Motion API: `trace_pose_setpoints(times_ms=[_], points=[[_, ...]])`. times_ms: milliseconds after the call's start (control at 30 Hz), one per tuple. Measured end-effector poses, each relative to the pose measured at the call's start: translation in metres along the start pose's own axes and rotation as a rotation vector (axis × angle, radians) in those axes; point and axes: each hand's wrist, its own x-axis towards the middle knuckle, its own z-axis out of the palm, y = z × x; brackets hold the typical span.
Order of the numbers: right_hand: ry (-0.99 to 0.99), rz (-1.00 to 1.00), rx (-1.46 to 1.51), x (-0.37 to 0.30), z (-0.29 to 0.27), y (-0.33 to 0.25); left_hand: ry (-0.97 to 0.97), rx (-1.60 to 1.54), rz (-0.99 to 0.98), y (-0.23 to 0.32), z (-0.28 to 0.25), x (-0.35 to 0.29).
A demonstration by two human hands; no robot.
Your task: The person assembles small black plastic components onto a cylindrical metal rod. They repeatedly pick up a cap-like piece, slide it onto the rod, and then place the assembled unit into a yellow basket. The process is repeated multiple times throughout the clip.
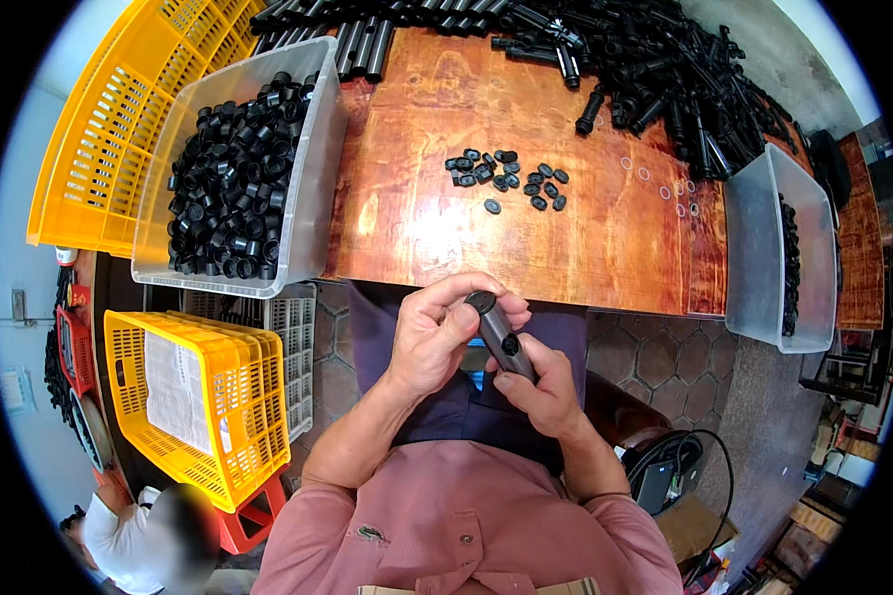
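Close in front of my body, just off the table's near edge, I hold a dark grey tube (496, 325) at a slant in both hands. Its upper end carries a black round cap, and a small black oval piece sits on its side. My left hand (429, 335) is closed around the upper end, thumb and fingers at the cap. The right hand (548, 385) grips the lower part, its thumb beside the oval piece. Farther out on the wooden table (407, 109) lie several small black oval pieces (492, 206). The tube's lower end is partly hidden by my right hand.
A clear plastic bin (311, 198) of black caps stands left, by a yellow crate (99, 149). Grey tubes (367, 50) and a heap of black tubular parts (655, 74) lie at the back. Another clear bin (759, 258) is right. A person (124, 531) is at lower left.
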Motion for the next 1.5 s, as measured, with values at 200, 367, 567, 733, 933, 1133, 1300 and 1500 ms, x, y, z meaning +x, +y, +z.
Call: trace_pose_setpoints(times_ms=[200,367,567,733,933,1133,1300,1500], points=[[-0.104,0.002,0.074,0.0,-0.009,0.0,-0.146,0.223,-0.018,0.024,-0.013,0.009],[-0.168,0.04,-0.056,-0.001,-0.026,-0.006,-0.248,0.959,0.049,0.069,-0.012,0.016],[-0.295,0.017,-0.051,0.001,-0.038,-0.001,-0.29,0.915,-0.028,0.074,-0.014,0.01],[-0.335,0.042,0.028,0.001,-0.038,-0.004,-0.366,0.738,0.008,0.062,-0.024,0.015],[-0.295,0.118,0.217,-0.002,-0.033,0.0,-0.285,0.342,-0.068,0.034,-0.029,0.01],[-0.1,-0.112,-0.064,0.003,-0.026,0.01,-0.155,0.005,-0.103,0.009,-0.009,-0.002],[-0.069,-0.16,-0.127,0.003,-0.024,0.017,-0.036,-0.161,-0.251,0.013,0.011,0.002],[0.005,-0.211,-0.153,0.003,-0.016,0.027,-0.154,-0.289,-0.335,0.0,0.01,0.006]])
